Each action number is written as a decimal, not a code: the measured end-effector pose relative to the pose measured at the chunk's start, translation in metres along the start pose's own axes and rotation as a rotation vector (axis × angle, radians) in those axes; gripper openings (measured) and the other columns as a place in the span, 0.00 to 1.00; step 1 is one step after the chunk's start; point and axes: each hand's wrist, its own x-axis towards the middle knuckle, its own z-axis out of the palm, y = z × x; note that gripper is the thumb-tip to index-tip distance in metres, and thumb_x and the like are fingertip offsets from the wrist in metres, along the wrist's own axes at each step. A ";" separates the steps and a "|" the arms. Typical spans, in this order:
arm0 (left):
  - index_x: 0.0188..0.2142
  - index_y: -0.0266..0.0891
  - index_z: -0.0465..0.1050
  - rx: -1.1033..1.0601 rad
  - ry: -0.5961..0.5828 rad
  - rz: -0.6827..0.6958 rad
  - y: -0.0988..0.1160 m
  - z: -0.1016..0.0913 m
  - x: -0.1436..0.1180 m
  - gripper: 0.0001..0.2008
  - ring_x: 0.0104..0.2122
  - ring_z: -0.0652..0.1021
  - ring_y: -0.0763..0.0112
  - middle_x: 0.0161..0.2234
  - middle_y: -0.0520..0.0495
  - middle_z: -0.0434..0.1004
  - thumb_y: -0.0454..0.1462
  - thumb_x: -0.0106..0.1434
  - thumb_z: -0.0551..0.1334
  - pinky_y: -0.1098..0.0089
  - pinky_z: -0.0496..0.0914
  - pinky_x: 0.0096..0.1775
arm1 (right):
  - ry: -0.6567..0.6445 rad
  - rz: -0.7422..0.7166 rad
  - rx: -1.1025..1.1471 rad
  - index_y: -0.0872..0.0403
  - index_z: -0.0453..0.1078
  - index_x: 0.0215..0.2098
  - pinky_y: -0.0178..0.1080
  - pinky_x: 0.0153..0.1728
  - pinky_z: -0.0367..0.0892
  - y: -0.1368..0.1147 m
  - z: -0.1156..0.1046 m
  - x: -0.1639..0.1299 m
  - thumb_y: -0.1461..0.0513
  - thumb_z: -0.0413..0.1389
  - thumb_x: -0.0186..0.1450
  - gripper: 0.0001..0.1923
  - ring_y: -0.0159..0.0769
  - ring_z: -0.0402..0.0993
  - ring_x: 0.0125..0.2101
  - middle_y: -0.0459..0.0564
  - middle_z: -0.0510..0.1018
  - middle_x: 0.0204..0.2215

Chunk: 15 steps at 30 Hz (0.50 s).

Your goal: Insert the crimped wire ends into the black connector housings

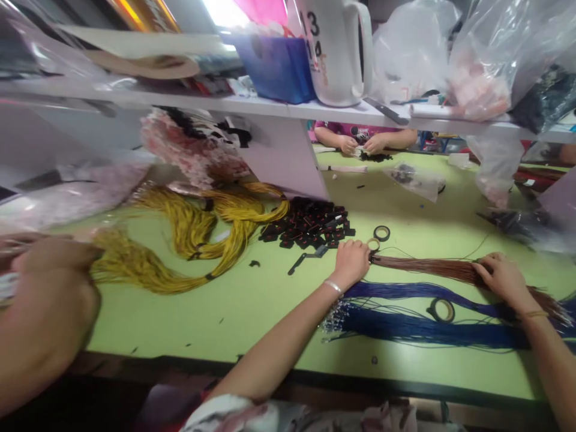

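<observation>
My left hand [353, 261] is closed at the left end of a bundle of thin brown wires [423, 267], beside a black wrap. Farther right, my right hand [501, 279] lies over the same bundle with its fingers curled around it. The brown wires stretch straight between both hands on the green table. Just below them run bundles of dark blue wires [405, 321], with silvery ends at the left. One roll of black tape [441, 310] rests on the blue wires. Another small tape roll [381, 233] sits behind my left hand, with a tan ring [373, 243] next to it.
Yellow wire bundles [180, 234] and a heap of black parts [310, 222] occupy the table's left and middle. A co-worker's arm [49, 306] reaches in at left; another person's hands [362, 144] work opposite. Overhead, a shelf [270, 108] carries a white jug [335, 54] and a blue bin [279, 66].
</observation>
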 end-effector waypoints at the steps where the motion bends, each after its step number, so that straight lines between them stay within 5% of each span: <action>1: 0.34 0.38 0.76 0.014 -0.035 0.017 -0.002 -0.001 0.005 0.18 0.41 0.71 0.57 0.36 0.39 0.76 0.39 0.66 0.47 0.57 0.58 0.43 | 0.009 -0.038 0.046 0.54 0.73 0.27 0.42 0.36 0.61 -0.001 -0.006 0.002 0.50 0.48 0.65 0.20 0.42 0.68 0.33 0.54 0.73 0.30; 7: 0.58 0.46 0.64 -0.006 -0.167 0.040 -0.007 -0.004 0.027 0.23 0.40 0.74 0.57 0.35 0.41 0.79 0.39 0.63 0.52 0.59 0.58 0.45 | 0.168 -0.101 0.249 0.54 0.71 0.31 0.39 0.35 0.61 -0.044 -0.033 0.052 0.52 0.49 0.65 0.16 0.39 0.68 0.32 0.52 0.75 0.30; 11: 0.57 0.48 0.66 -0.190 -0.235 0.122 -0.011 0.001 0.036 0.23 0.39 0.75 0.63 0.43 0.44 0.76 0.36 0.62 0.54 0.67 0.63 0.41 | 0.090 -0.089 0.084 0.57 0.73 0.30 0.41 0.38 0.60 -0.074 0.005 0.106 0.57 0.49 0.65 0.15 0.42 0.68 0.34 0.57 0.75 0.31; 15: 0.52 0.46 0.70 -0.358 -0.251 0.316 -0.018 0.003 0.040 0.21 0.38 0.74 0.68 0.45 0.46 0.72 0.33 0.59 0.56 0.71 0.66 0.41 | 0.014 -0.054 -0.008 0.60 0.71 0.42 0.41 0.37 0.59 -0.099 0.035 0.129 0.61 0.52 0.62 0.14 0.45 0.67 0.38 0.62 0.74 0.39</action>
